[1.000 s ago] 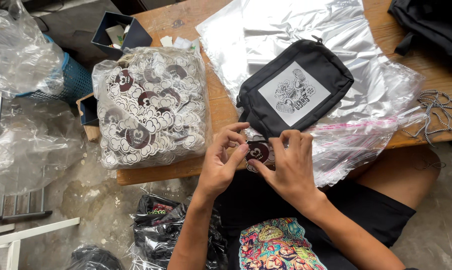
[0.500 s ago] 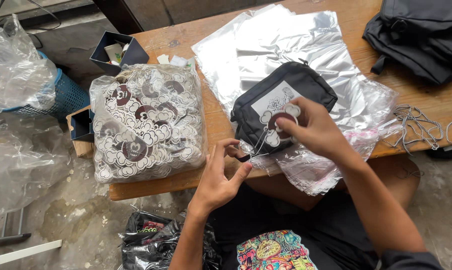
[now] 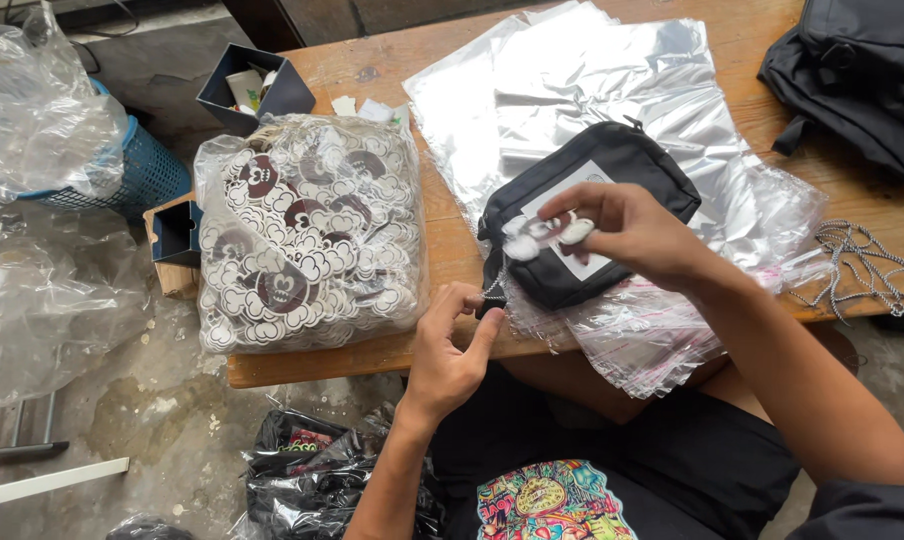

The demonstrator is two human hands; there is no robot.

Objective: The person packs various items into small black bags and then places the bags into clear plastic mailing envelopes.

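Wooden table (image 3: 392,352): right hand (image 3: 637,235) pinches keychain charm (image 3: 547,235); left hand (image 3: 450,345) pinches chain (image 3: 494,290).

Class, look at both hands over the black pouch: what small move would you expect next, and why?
Probably the left hand threads the small ball chain onto the zip pull of the black fabric pouch, since it pinches the chain at the pouch's corner while the right hand holds the cloud-shaped tag just above.
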